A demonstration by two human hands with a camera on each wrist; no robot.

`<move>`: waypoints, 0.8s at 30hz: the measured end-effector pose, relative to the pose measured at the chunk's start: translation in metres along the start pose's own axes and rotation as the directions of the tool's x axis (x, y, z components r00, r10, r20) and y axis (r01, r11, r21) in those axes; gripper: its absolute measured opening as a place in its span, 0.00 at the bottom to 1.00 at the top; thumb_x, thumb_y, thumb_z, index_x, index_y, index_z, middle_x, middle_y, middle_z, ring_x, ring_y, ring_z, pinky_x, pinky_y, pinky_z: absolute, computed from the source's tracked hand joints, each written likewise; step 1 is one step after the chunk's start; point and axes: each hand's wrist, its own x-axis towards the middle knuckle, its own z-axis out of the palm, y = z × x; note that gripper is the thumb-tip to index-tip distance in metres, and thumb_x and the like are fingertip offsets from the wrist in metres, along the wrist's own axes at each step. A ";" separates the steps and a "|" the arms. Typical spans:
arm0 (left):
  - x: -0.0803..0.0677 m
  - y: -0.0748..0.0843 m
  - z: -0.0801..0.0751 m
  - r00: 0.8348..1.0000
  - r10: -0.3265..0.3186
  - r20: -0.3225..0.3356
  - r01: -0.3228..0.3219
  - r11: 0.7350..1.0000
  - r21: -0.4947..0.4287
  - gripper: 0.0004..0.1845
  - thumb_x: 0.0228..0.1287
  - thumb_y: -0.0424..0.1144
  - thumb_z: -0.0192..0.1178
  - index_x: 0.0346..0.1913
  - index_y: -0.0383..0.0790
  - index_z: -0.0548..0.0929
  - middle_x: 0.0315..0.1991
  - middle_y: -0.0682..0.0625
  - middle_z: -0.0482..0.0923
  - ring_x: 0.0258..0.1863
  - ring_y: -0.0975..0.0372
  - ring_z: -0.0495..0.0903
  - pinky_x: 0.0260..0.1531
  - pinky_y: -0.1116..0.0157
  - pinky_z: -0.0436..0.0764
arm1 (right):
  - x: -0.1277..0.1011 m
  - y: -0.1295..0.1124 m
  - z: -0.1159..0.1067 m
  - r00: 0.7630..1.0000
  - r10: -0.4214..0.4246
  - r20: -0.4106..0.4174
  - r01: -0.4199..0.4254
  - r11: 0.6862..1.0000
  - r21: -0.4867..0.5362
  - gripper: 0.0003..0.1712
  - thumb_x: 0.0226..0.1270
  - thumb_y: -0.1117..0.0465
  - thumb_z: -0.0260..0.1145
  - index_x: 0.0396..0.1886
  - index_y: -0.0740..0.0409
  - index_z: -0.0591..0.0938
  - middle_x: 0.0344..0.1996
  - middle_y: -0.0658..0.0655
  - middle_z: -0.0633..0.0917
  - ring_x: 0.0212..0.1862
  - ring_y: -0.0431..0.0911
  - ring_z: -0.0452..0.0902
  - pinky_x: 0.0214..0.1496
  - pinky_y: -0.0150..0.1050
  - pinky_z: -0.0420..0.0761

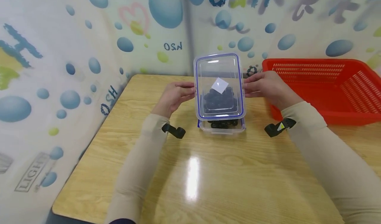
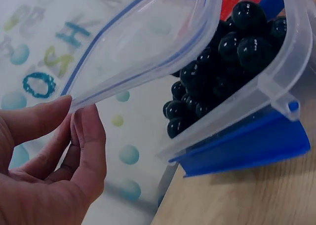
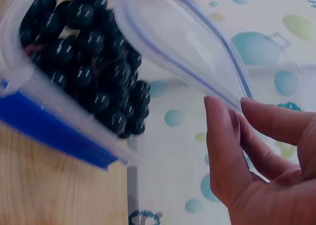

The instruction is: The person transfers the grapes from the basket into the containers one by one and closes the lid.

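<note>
A clear plastic lid point(image 1: 218, 68) with a blue seal and a white paper square on it is held tilted above a clear food container point(image 1: 221, 130). Dark grapes point(image 3: 94, 62) fill the container, which stands on the table with a blue side clip point(image 2: 247, 148) hanging down. My left hand point(image 1: 177, 96) pinches the lid's left edge between thumb and fingers. On the opposite edge, my right hand point(image 1: 268, 87) pinches the lid the same way. The lid's near end overlaps the container in the head view, while its far side is raised.
A red plastic basket point(image 1: 327, 116) stands on the right of the table, close beside the right forearm. Behind the wooden table point(image 1: 232, 171) hangs a patterned cloth point(image 1: 166, 62), which also covers the left side. Each wrist carries a small black camera.
</note>
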 end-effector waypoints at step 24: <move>0.014 0.015 0.021 1.000 -0.006 0.002 0.005 0.976 0.220 0.10 0.63 0.24 0.63 0.47 0.28 0.84 0.45 0.40 0.84 0.43 0.53 0.85 0.44 0.63 0.84 | 0.000 0.010 -0.010 0.999 0.019 -0.035 -0.017 0.999 0.050 0.24 0.73 0.59 0.62 0.62 0.69 0.75 0.50 0.63 0.82 0.42 0.47 0.85 0.47 0.39 0.83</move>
